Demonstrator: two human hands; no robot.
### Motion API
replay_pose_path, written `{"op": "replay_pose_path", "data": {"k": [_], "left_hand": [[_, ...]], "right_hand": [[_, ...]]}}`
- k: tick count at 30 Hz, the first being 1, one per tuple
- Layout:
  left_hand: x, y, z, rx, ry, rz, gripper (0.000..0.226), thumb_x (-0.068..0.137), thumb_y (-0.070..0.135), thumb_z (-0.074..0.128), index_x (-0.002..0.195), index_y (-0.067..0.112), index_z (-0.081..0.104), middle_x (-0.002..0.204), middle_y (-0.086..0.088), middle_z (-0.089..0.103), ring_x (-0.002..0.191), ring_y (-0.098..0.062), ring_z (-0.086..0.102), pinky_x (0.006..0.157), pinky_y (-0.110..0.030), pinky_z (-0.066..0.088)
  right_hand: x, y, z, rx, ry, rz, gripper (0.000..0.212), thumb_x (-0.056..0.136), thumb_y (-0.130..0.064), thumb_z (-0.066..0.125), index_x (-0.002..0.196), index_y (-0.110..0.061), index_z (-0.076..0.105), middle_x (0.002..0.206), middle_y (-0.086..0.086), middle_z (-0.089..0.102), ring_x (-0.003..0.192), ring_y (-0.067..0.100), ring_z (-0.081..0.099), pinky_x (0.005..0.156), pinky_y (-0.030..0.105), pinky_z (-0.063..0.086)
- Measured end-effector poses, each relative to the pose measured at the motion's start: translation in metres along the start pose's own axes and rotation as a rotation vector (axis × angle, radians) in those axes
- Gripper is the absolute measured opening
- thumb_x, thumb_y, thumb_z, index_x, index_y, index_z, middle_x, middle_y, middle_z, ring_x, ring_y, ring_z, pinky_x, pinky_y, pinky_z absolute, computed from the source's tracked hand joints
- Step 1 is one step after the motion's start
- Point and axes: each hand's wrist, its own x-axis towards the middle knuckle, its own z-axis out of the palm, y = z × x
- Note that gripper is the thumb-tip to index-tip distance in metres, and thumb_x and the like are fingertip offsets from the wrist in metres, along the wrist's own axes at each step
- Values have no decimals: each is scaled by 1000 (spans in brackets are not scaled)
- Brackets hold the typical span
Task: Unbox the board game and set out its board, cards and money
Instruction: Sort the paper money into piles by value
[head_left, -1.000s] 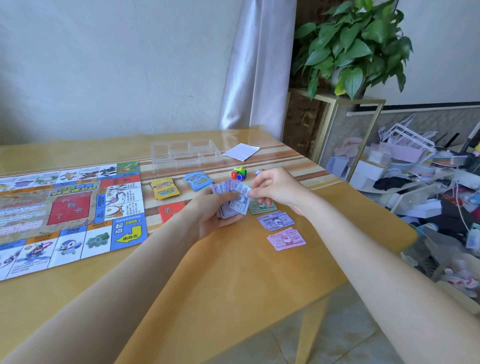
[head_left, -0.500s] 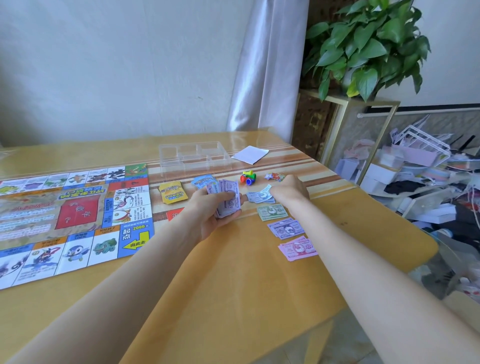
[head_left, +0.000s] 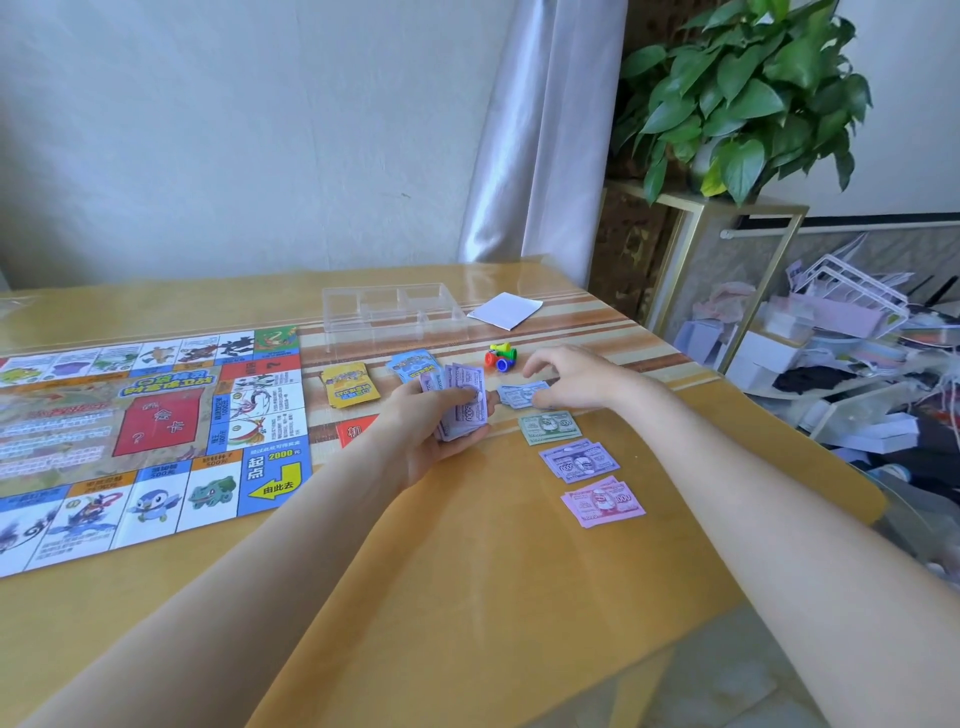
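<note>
My left hand (head_left: 441, 415) grips the mixed stack (head_left: 460, 402). My right hand (head_left: 563, 376), fingers loose, rests on the blue notes (head_left: 522, 394) just right of the stack. Sorted piles run toward me: green (head_left: 549, 427), purple (head_left: 577, 460), pink (head_left: 602, 501). Right hand is nearer for the next deal.

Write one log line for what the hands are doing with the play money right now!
left hand: grips money stack | right hand: touches blue notes on table | board: laid out
</note>
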Motion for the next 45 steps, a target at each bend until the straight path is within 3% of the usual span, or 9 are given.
{"op": "replay_pose_path", "data": {"k": [3, 12, 16, 21, 26, 34, 38, 42, 45], "left_hand": [[1, 0, 0, 11, 7, 6, 26, 89, -3, 56, 113, 6, 54, 84, -10, 67, 75, -17, 66, 68, -33, 57], [2, -2, 1, 17, 16, -5, 26, 88, -3, 58, 112, 6, 55, 87, -11, 65, 75, -18, 66, 64, -32, 58], [3, -3, 4, 78, -26, 4, 21, 86, -1, 61, 104, 8, 58, 86, -9, 64, 73, -17, 63, 61, -30, 58], [-1, -8, 16, 183, -141, -43, 20, 87, 2, 61, 106, 8, 60, 89, -7, 65, 74, -15, 63, 63, -31, 58], [-6, -10, 16, 143, -177, -87, 14, 91, -3, 50, 97, 8, 59, 89, -12, 67, 76, -22, 65, 66, -37, 57], [-10, -18, 23, 200, -166, -46, 25, 87, -3, 59, 110, 6, 57, 96, -13, 68, 68, -20, 70, 57, -34, 59], [-11, -24, 30, 285, -82, -20, 26, 79, -2, 69, 101, 8, 60, 87, -11, 69, 69, -20, 66, 57, -33, 58], [-10, -24, 32, 328, -53, -13, 22, 76, 0, 72, 93, 10, 63, 84, -10, 70, 64, -18, 68, 59, -32, 59], [-11, -22, 31, 336, -59, -5, 21, 76, 0, 73, 92, 10, 63, 82, -9, 70, 62, -16, 68, 58, -31, 59]], "right_hand": [[2, -1, 3, -26, -47, -31, 38, 85, -12, 63, 121, -21, 55, 125, -4, 52, 106, 14, 48, 83, 25, 37], [7, -2, 4, -32, 57, -90, 34, 87, 1, 53, 111, -22, 63, 121, 2, 55, 107, 17, 51, 79, 25, 39], [-8, -16, -10, 500, 10, -133, 15, 84, -17, 68, 98, -12, 66, 88, -1, 64, 69, 5, 55, 61, 16, 42], [-24, -17, -18, 419, -189, -117, 10, 80, -6, 71, 78, -9, 62, 58, 0, 63, 45, 2, 54, 46, 15, 41], [-35, -4, -21, 389, -277, 0, 13, 84, -7, 66, 72, -6, 62, 59, 2, 67, 47, 7, 58, 43, 16, 39], [-68, 15, -22, 196, -267, 258, 22, 86, -11, 62, 65, -9, 56, 54, 1, 54, 41, 9, 37, 36, 17, 24], [-78, 12, -10, 4, -248, 321, 25, 84, -18, 60, 61, -13, 51, 54, -2, 47, 44, 12, 35, 40, 19, 27], [-79, 5, -18, -150, -115, 322, 39, 79, -31, 70, 60, -13, 41, 57, 1, 42, 48, 15, 38, 45, 24, 30], [-75, -1, -26, 89, 59, 203, 39, 80, -39, 69, 66, -5, 56, 60, 3, 52, 52, 17, 43, 46, 25, 31]]}}
